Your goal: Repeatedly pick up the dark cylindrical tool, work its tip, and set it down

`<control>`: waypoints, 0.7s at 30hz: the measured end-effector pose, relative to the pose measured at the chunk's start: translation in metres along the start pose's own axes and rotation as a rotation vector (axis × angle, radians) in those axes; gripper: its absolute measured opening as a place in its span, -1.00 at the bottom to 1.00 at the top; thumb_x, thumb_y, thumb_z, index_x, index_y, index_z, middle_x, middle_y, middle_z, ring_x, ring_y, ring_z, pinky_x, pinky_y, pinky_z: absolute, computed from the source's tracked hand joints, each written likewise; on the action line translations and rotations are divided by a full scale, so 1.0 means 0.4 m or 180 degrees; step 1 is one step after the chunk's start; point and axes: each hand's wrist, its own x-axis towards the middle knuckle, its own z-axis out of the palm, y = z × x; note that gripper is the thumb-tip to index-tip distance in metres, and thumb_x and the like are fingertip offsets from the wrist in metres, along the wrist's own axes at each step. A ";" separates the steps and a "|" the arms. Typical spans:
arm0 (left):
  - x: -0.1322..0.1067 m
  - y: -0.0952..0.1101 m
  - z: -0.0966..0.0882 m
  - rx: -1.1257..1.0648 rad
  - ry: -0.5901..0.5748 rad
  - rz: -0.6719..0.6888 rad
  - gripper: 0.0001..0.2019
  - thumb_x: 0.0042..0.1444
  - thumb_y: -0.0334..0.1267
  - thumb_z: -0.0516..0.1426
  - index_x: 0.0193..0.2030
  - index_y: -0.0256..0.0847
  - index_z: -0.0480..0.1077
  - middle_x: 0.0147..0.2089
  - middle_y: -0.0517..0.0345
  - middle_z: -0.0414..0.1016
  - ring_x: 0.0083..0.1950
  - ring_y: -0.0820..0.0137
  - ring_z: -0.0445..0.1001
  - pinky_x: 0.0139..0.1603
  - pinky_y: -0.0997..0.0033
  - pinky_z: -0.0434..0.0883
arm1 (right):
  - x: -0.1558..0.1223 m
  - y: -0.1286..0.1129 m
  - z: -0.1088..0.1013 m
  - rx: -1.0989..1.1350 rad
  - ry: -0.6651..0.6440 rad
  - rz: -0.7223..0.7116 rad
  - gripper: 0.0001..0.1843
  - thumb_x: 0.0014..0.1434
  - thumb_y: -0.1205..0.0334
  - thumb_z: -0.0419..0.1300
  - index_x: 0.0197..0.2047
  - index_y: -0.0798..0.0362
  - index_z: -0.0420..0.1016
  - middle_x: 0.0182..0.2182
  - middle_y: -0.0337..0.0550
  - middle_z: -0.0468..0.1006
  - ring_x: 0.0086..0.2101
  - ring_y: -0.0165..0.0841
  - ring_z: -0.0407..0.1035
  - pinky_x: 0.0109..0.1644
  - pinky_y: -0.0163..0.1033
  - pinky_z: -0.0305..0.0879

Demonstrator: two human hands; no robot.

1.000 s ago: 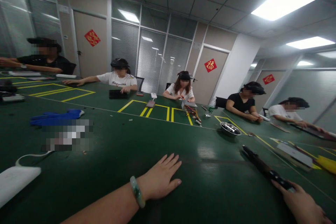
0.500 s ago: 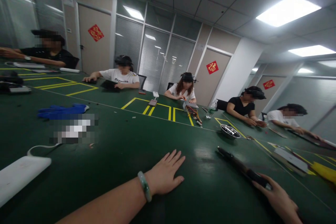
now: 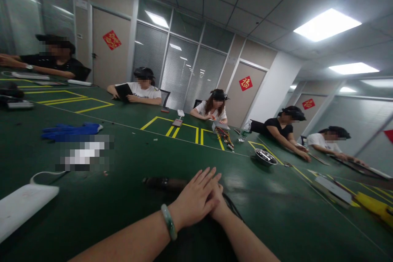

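Observation:
My left hand (image 3: 195,198), with a green bangle at its wrist, is open, its fingers stretched out. It lies across my right hand (image 3: 221,208) in the middle foreground. Much of the right hand is hidden behind it. Held in the right hand is a dark, pen-shaped electric screwdriver (image 3: 167,184), blurred by motion. Its tip end points left, and a black cord (image 3: 233,206) trails from the other side. The grip itself is covered by my left hand.
Left on the green table (image 3: 123,204) lie a white power bank (image 3: 26,208) with a cable and a blue glove (image 3: 70,131). A metal bowl (image 3: 266,156), a bottle (image 3: 245,132), a flat box (image 3: 333,191) and a yellow item (image 3: 374,208) stand to the right. Several people sit opposite.
My right hand has swung the screwdriver from the right into the middle, so its tip now points left. It has come under my left hand, which has hardly moved.

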 end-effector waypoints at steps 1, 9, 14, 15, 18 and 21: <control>0.001 -0.006 0.002 0.0016 0.0022 -0.0092 -0.39 0.35 0.05 -0.18 0.45 -0.07 -0.26 0.49 0.14 -0.28 0.48 0.26 -0.27 0.44 0.16 -0.17 | 0.015 -0.014 0.014 0.0009 -0.0030 -0.0034 -0.54 0.29 0.26 -0.06 0.23 -0.05 0.27 0.09 -0.07 0.38 0.13 -0.15 0.20 0.19 0.00 0.14; 0.003 -0.041 0.026 0.0013 0.0072 -0.0303 -0.40 0.34 0.07 -0.16 0.43 -0.13 -0.14 0.44 0.03 -0.04 0.40 0.24 0.03 0.34 0.18 0.07 | -0.140 -0.017 -0.103 -0.1196 0.0704 0.0728 -0.32 0.15 0.18 0.17 0.32 -0.03 0.09 0.23 0.11 0.15 0.19 0.12 0.05 0.14 0.24 0.10; 0.007 -0.049 0.052 0.0210 -0.0141 -0.0255 -0.55 0.28 -0.04 0.01 0.26 -0.13 0.22 0.26 0.02 0.30 0.23 0.16 0.26 0.22 0.11 0.16 | -0.260 0.027 -0.133 -0.1181 0.0404 0.1206 -0.66 0.27 0.15 0.07 0.10 0.02 0.24 -0.08 0.04 0.38 -0.23 -0.14 0.41 -0.18 -0.10 0.31; 0.008 -0.050 0.054 0.0241 -0.0159 -0.0262 -0.59 0.28 -0.08 0.02 0.22 -0.12 0.26 0.21 0.03 0.34 0.19 0.16 0.29 0.18 0.13 0.18 | -0.262 0.037 -0.139 -0.1054 0.0335 0.1179 -0.73 0.30 0.15 0.03 0.05 0.00 0.25 -0.13 -0.03 0.40 -0.29 -0.22 0.41 -0.24 -0.16 0.29; 0.011 -0.047 0.048 0.0285 -0.0205 -0.0290 -0.68 0.25 -0.15 0.07 0.11 -0.12 0.33 0.08 0.05 0.42 0.08 0.19 0.35 0.07 0.19 0.24 | -0.225 0.069 -0.168 -0.0838 0.0222 0.1055 -0.82 0.35 0.10 -0.02 -0.08 -0.03 0.29 -0.20 -0.17 0.42 -0.35 -0.33 0.39 -0.28 -0.27 0.22; 0.012 -0.041 0.034 0.0283 -0.0231 -0.0302 -0.75 0.21 -0.21 0.11 0.02 -0.13 0.36 -0.01 0.08 0.44 0.02 0.22 0.36 0.01 0.23 0.26 | -0.157 0.109 -0.207 -0.0721 0.0216 0.0785 -0.84 0.35 0.14 -0.01 -0.15 -0.04 0.36 -0.18 -0.21 0.42 -0.28 -0.37 0.37 -0.21 -0.30 0.19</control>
